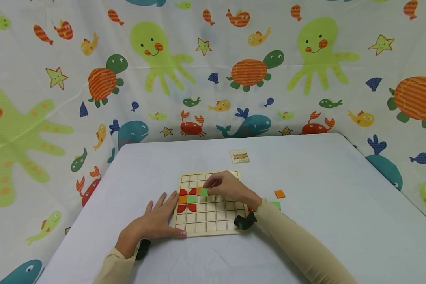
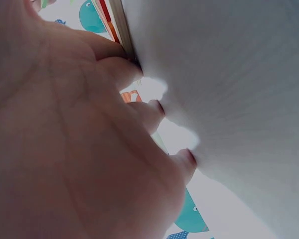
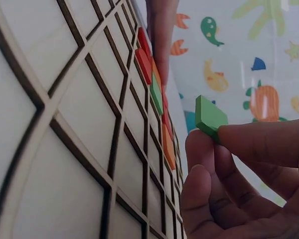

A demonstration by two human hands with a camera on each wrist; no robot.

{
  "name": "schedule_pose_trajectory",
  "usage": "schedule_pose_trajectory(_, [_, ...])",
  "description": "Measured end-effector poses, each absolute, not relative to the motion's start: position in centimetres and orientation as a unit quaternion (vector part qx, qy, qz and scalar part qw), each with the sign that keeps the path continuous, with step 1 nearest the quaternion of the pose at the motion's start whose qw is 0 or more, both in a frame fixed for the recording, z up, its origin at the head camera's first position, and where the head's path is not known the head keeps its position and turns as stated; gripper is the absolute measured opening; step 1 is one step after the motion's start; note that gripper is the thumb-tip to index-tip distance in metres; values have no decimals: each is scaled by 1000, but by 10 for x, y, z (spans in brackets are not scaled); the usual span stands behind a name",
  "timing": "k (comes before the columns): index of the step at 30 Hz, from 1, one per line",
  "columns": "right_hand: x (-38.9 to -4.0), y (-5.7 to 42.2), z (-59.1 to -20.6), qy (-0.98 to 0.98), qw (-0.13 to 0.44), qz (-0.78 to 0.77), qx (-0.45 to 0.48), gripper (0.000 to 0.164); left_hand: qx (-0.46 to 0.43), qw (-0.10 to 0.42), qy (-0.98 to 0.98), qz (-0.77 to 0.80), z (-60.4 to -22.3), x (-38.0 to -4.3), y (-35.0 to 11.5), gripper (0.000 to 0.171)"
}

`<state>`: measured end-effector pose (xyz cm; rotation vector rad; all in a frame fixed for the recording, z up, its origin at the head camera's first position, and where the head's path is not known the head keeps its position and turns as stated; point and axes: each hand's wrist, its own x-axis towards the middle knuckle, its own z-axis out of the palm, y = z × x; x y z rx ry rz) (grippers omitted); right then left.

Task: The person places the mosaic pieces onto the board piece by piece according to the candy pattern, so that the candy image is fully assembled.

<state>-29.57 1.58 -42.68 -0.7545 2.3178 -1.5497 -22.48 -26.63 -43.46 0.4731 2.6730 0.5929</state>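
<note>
A wooden grid board (image 1: 216, 227) lies on the table between the two hands. My right hand (image 1: 232, 187) pinches a green square tile (image 3: 209, 117) between thumb and fingertips, lifted off the board. Beneath and left of it, red quarter-round tiles (image 1: 182, 208), an orange square tile (image 1: 182, 199) and a green square tile (image 1: 191, 199) sit in the grid's left cells. Another orange tile (image 3: 168, 148) lies in a cell close by. My left hand (image 1: 152, 223) rests spread on the table, its fingers and thumb touching the board's left edge and near corner.
A small pattern card (image 1: 240, 156) lies behind the board. To the right are a loose orange tile (image 1: 279, 194) and a green tile (image 1: 276, 205), partly hidden by the right forearm. A printed sea-animal curtain (image 1: 206, 79) hangs behind the white table (image 1: 323, 173).
</note>
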Motion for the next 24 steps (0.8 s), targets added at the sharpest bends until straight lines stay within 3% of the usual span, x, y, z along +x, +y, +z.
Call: schedule_pose_trajectory(24, [-295,-3,-437,843,90,-448,-285,12,172,182,943,217,-433,-223,-267,135])
